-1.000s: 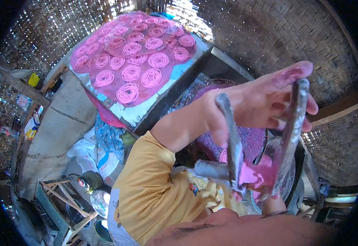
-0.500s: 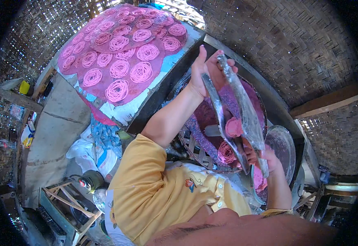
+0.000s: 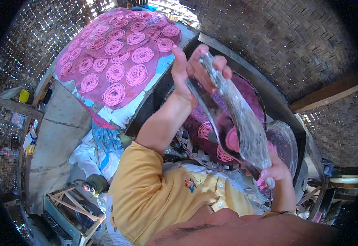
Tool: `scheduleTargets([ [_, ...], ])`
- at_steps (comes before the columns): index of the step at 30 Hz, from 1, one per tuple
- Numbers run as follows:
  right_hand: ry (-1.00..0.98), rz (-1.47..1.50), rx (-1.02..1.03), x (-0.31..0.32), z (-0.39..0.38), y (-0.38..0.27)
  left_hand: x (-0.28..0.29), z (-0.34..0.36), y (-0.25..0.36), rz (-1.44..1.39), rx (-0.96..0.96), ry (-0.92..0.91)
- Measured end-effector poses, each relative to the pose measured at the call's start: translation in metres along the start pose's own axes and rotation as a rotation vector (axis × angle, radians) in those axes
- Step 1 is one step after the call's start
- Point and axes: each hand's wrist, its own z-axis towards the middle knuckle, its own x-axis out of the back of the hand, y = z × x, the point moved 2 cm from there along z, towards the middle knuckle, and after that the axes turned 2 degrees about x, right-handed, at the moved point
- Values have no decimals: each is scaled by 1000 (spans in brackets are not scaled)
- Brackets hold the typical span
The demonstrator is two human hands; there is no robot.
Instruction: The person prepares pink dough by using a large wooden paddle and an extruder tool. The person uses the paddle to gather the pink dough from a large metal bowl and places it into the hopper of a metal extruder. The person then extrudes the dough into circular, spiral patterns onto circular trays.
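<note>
My left hand [image 3: 181, 74] grips the upper end of a long, grey metal tool [image 3: 244, 123] made of two bars, its fingers curled over the thicker bar and its thumb raised. At lower right, my right hand [image 3: 278, 172] is closed on the tool’s lower end. A lump of pink dough [image 3: 232, 139] sits between the bars. Beneath, a round tray [image 3: 250, 92] with a purple surface holds coiled pink noodle nests [image 3: 205, 130], partly hidden by the tool. An oval metal basin [image 3: 283, 135] with pink material stands beside my right hand.
A raised platform [image 3: 162, 65] at upper left carries purple sheets covered with several pink coils. Woven walls [image 3: 277, 41] surround the space. At left lie crumpled cloths [image 3: 101, 143], a green gas canister [image 3: 95, 184] and a wooden frame [image 3: 72, 209] over the concrete floor [image 3: 58, 139].
The tool has swung from near upright to a diagonal, its top moving left. My left hand moved left with it; my right hand shows more clearly at the lower end.
</note>
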Motion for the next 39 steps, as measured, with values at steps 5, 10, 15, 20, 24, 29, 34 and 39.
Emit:
scheduleTargets([
  [5,141,-144,47,6,-17,-19,-2,3,-20,46,-59,-51],
  [10,79,-256,29,9,-4,-27,-12,17,8,25,-74,-156],
  [15,44,-72,12,7,-13,-8,-21,-1,-6,135,18,-169],
  [20,86,-171,10,13,-28,-5,-10,-4,-31,54,44,-124],
  [24,153,-159,46,16,-33,2,4,2,-39,152,365,374],
  [29,148,-101,29,19,-28,9,33,-49,-72,1030,915,407],
  [34,159,-125,60,23,-22,10,30,-53,-70,1162,1067,325],
  [39,230,-117,122,28,-18,11,81,-102,-57,2173,957,-262],
])
